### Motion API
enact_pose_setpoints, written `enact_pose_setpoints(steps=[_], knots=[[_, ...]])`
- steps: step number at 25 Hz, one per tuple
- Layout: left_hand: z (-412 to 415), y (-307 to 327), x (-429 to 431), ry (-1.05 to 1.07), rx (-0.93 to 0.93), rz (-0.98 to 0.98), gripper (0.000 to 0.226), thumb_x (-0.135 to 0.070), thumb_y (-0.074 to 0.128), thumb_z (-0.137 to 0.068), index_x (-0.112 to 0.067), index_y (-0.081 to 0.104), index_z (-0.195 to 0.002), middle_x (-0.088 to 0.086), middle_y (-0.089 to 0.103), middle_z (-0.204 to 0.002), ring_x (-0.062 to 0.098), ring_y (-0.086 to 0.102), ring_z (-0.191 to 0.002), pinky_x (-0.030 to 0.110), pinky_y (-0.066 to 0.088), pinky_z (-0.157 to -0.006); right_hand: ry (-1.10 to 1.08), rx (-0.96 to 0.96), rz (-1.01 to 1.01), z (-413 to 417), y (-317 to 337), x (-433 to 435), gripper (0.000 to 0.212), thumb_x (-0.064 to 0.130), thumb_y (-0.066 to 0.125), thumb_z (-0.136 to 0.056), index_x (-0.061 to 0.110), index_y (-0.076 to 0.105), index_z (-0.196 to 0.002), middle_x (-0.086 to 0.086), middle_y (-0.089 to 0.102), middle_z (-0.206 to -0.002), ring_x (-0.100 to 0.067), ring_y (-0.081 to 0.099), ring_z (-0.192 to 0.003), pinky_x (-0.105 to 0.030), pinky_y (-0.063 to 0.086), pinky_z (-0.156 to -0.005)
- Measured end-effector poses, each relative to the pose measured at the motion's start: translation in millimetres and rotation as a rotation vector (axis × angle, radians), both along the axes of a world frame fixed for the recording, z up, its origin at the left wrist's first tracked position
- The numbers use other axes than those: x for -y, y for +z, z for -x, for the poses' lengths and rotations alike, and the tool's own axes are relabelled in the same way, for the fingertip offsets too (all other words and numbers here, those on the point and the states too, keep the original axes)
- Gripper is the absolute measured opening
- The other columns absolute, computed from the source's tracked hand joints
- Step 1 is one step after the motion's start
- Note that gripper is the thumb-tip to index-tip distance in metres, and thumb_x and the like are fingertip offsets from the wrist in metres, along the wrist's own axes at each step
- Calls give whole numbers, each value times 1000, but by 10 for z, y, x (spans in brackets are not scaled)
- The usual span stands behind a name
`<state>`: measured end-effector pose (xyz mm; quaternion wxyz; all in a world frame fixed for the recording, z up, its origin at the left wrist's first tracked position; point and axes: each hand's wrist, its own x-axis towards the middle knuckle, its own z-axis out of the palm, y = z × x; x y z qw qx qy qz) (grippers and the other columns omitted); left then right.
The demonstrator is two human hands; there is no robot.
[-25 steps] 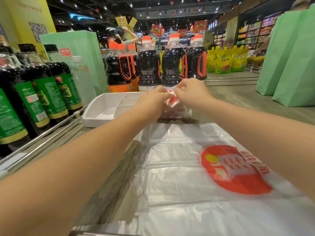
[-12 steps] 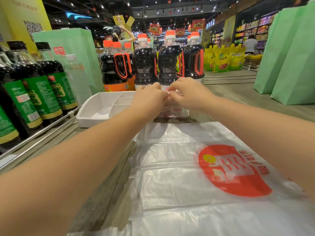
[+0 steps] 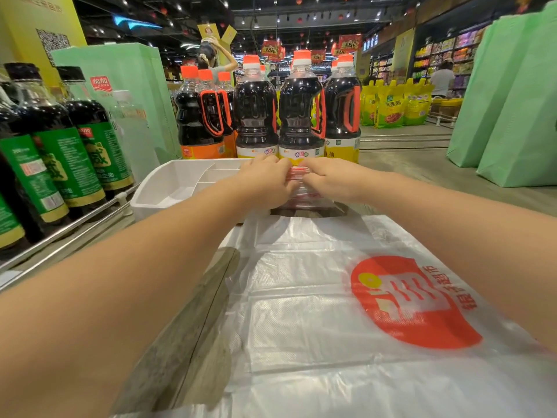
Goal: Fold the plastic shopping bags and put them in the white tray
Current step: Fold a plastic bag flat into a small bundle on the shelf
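Observation:
A small folded plastic bag [image 3: 297, 173], clear with red print, is pinched between my left hand [image 3: 266, 181] and my right hand [image 3: 330, 179] at the far side of the counter. Under them lies a stack of folded bags [image 3: 310, 202], beside the right end of the white tray [image 3: 168, 184]. The tray has dividers and its visible compartments hold nothing. Close to me a large plastic shopping bag [image 3: 316, 312] with a red round logo lies flat and unfolded on the wooden counter.
Dark sauce bottles with orange caps [image 3: 256, 116] stand right behind the tray. Green-labelled bottles [image 3: 60, 152] line a railed shelf at left. Green paper bags [image 3: 518, 110] stand at right. A person stands in the aisle far behind.
Both hands have lowered the small folded bag from raised above the stack down onto it, and they have closed in together over it.

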<state>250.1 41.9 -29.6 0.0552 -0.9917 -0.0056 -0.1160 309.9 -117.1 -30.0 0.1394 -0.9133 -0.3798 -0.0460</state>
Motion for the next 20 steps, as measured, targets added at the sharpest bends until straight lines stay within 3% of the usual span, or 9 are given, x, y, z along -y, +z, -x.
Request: enact_pose_setpoints(steps=[2,7,12,15,20], knots=[[34,25,19,5,5,-38,46,-50,36,-102,-14,49,-127,12,53,-134,33,41,-128,47,33,-105,-18,-51,-55,22,32,18,35,28,36,-103,18,49,-133,-7,58,-125,-23,53,-110,-36,42,-88],[75,-57,43,2,66,-15,53,-49,29,-104,-16,41,-144,9,45,-146,31,33,-137,47,23,-114,-42,14,-36,45,-14,-24,51,35,35,-101,18,37,-149,-9,43,-148,-28,41,-135,-48,36,-111],[108,11,-18,-28,111,77,61,-53,41,-100,-18,36,-150,6,39,-152,29,31,-140,46,23,-115,-56,83,-108,123,125,24,61,35,49,-94,23,34,-152,-4,41,-151,-23,43,-134,-40,37,-109],[123,38,-28,-45,120,104,63,-51,47,-97,-20,35,-150,4,41,-151,27,33,-138,45,25,-114,-34,74,-84,121,156,71,67,37,51,-90,27,32,-153,-1,39,-153,-22,44,-134,-42,39,-109],[206,136,-13,-45,107,138,70,-44,51,-95,-18,26,-155,5,30,-159,28,25,-145,48,22,-117,-20,75,-27,176,260,162,72,36,52,-89,29,26,-156,4,31,-160,-18,32,-145,-39,31,-117]])
